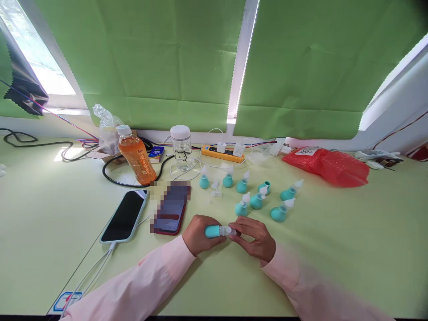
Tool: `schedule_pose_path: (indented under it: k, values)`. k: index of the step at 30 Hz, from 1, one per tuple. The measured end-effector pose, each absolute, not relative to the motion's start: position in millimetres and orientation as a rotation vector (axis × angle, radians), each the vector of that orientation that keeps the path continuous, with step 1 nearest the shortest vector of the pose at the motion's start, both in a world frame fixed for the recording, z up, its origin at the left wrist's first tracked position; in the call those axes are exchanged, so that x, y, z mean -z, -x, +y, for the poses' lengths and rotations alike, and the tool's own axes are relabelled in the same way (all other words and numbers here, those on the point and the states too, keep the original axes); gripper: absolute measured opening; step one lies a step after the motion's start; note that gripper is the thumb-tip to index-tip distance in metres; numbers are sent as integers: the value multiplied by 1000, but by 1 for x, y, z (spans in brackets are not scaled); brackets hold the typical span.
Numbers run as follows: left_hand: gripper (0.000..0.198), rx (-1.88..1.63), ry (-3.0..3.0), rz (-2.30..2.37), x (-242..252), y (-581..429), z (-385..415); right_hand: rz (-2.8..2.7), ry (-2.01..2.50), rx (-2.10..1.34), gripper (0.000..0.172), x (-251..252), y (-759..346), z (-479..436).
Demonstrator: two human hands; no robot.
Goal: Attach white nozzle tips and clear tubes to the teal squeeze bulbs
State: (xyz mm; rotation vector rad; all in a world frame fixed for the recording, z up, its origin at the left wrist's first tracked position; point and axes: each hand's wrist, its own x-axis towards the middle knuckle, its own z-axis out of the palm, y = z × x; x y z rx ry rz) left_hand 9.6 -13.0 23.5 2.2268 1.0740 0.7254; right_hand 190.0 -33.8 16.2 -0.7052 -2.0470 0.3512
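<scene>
My left hand (198, 234) grips the teal rubber bulb (211, 231) of a small aspirator, held sideways just above the pale green table (334, 240). My right hand (256, 236) pinches its clear plastic tip (228, 231) from the right. Both wrists wear pink sleeves. Just beyond my hands stand several more teal bulbs with white tips (257, 200), spread across the middle of the table. One teal bulb without a tip (265, 186) lies among them, and small loose white pieces (216, 193) lie near the left ones.
Two phones lie left of my hands, one dark-screened on a cable (125, 216), one red-cased (170, 209). Behind stand an orange drink bottle (137, 156), a clear jar (181, 147), a yellow power strip (223, 154) and black cables. A red plastic bag (329, 166) lies at the back right.
</scene>
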Motion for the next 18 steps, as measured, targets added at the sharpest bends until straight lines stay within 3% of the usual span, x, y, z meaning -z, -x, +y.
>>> schedule_pose_path:
  k: [9, 18]
  values:
    - [16, -809, -2356, 1050, -17, -12, -15, -1895, 942, -780, 14, -14, -185, -40]
    - [22, -808, -2598, 1073, -17, -8, -14, -1495, 1038, -1441, 27, -13, -177, -41]
